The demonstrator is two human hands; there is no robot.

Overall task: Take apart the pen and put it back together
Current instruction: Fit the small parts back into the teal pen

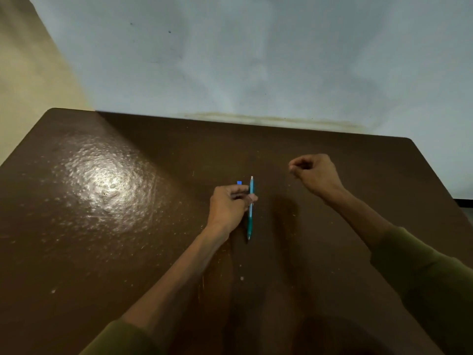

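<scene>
A slim teal pen [250, 213] points away from me over the middle of the brown table [102, 226], its tip nearest me and its pale end farthest. My left hand [227, 208] pinches it around mid-barrel between thumb and fingers. A small blue piece [239, 183] shows just above the left knuckles; I cannot tell whether it lies on the table or sits in the hand. My right hand [316, 174] hovers further back and to the right, fingers curled in with thumb against fingertips. Whether it holds something tiny is too small to tell.
The table's far edge runs along a pale blue-grey wall [256, 60]. A bright glare patch [107, 175] lies on the left of the tabletop. Olive sleeves cover both forearms near the bottom of the view.
</scene>
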